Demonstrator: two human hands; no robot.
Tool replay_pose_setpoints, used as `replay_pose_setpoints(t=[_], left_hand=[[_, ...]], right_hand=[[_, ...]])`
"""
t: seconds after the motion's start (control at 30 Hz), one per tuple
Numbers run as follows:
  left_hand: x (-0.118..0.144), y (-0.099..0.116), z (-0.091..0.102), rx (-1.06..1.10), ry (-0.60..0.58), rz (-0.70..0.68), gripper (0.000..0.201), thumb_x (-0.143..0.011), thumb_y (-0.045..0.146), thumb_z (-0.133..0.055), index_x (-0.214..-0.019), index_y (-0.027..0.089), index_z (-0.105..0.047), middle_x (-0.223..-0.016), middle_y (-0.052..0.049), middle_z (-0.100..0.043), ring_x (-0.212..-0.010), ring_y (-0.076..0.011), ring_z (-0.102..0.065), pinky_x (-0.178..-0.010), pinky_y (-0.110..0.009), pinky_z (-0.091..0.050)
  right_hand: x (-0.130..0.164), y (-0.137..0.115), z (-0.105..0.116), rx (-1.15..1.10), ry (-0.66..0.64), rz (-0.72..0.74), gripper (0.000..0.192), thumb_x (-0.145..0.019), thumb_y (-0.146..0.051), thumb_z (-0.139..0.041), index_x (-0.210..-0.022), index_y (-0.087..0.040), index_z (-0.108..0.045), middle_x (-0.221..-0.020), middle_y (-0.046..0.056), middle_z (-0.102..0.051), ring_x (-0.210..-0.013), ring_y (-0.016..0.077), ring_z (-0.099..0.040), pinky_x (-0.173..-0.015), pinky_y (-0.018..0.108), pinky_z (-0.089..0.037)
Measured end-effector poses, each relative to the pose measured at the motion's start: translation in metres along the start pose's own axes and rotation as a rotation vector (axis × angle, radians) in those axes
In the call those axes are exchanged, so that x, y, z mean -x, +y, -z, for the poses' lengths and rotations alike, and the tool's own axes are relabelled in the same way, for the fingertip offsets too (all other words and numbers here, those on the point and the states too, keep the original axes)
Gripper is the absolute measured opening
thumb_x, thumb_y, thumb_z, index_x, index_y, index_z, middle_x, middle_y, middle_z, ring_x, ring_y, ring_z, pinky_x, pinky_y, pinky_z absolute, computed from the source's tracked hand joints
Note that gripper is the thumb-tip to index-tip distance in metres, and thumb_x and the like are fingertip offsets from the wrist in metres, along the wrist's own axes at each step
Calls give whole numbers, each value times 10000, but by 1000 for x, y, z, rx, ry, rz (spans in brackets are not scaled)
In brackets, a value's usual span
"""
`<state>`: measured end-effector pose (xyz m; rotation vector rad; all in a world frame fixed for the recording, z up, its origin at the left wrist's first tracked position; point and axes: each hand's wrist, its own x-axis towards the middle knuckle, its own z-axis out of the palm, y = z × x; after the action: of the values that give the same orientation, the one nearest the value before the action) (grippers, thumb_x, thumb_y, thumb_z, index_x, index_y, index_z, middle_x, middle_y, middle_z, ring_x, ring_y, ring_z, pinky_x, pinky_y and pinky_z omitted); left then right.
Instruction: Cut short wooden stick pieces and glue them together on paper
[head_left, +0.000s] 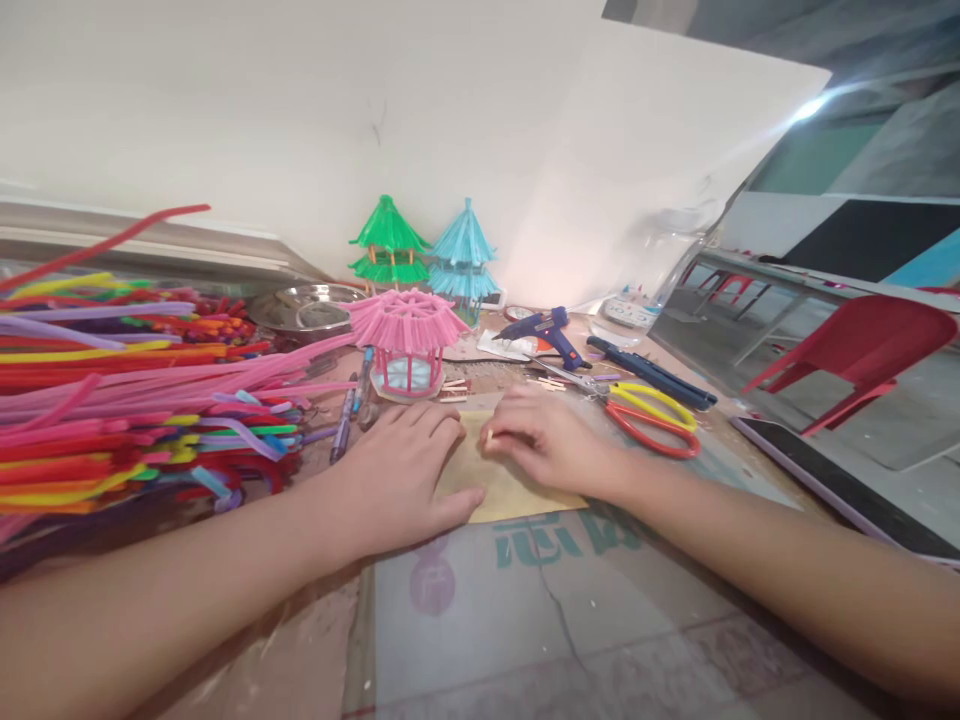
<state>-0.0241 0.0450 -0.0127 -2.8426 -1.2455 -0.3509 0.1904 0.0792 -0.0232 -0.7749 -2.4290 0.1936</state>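
Observation:
A yellow sheet, perhaps sandpaper [517, 503], lies on the table in front of me. My left hand [409, 470] rests flat over its left edge, fingers stretched out and holding nothing. Above the sheet, my right hand [544, 440] pinches a small pale wooden stick [490, 436] between thumb and fingers; only its end shows. Just beyond my hands stands a pink model pavilion [409, 330] with fuzzy pipe-cleaner roofing. Short wooden sticks [551, 384] lie past my right hand, and more lie beside the pavilion.
Pipe cleaners [135, 400] in many colours are heaped at left, by a metal bowl [304, 305]. Green [388, 240] and blue [465, 250] model towers stand behind. Scissors [652, 415], a glue gun [547, 335] and a dark-handled tool [652, 373] lie right. A phone-like slab [840, 485] sits at the edge.

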Motion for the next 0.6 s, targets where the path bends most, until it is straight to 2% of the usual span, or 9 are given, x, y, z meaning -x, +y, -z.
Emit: replay_pose_setpoints(t=[0.07,0.17,0.23,0.3,0.47,0.6], left_hand=[[0,0,0,-1,1,1,449,-859,478,-533,-1120,120,-602,-1244,-175,-616,-1181,-326,-553,-1034,-509,-406],[-1,0,1,18,3,0,423,-851,472,-542,-1099,135,-608,-1227,-168,-625,-1164,-330,-563,-1013,-519,-425],[-1,-1,1,32,13,3,402,-847,464,-549,-1086,147,-611,-1212,-160,-632,-1156,-331,-569,-1003,-523,-433],[0,-1,1,37,23,6,392,-850,457,-548,-1079,146,-613,-1213,-162,-630,-1169,-335,-563,-1010,-526,-429],[-1,-1,1,63,32,14,392,-838,467,-559,-1081,165,-614,-1208,-146,-633,-1192,-339,-555,-1020,-525,-424],[-1,-2,0,70,19,9,389,-845,451,-540,-1096,162,-610,-1192,-144,-627,-1180,-327,-552,-1028,-522,-413]], right_hand=[[-2,4,1,-116,104,-162,123,-852,-182,-593,-743,-176,-648,-709,33,-653,-717,178,-546,-702,320,-410],[-4,5,5,-648,251,-397,94,-811,-265,-658,-792,-189,-606,-750,6,-659,-669,141,-556,-648,278,-436],[-6,1,9,-1049,250,-456,194,-770,-318,-732,-810,-198,-585,-749,-15,-668,-629,109,-562,-620,243,-454],[-6,-6,11,-1300,202,-491,273,-721,-322,-803,-807,-196,-577,-750,-22,-688,-609,86,-586,-602,208,-469],[-4,-18,11,-1475,89,-529,363,-691,-349,-861,-820,-193,-559,-790,-2,-744,-614,93,-664,-567,189,-508],[-4,-24,10,-1498,59,-526,385,-688,-403,-860,-797,-188,-559,-703,-8,-738,-545,94,-655,-531,194,-511]])
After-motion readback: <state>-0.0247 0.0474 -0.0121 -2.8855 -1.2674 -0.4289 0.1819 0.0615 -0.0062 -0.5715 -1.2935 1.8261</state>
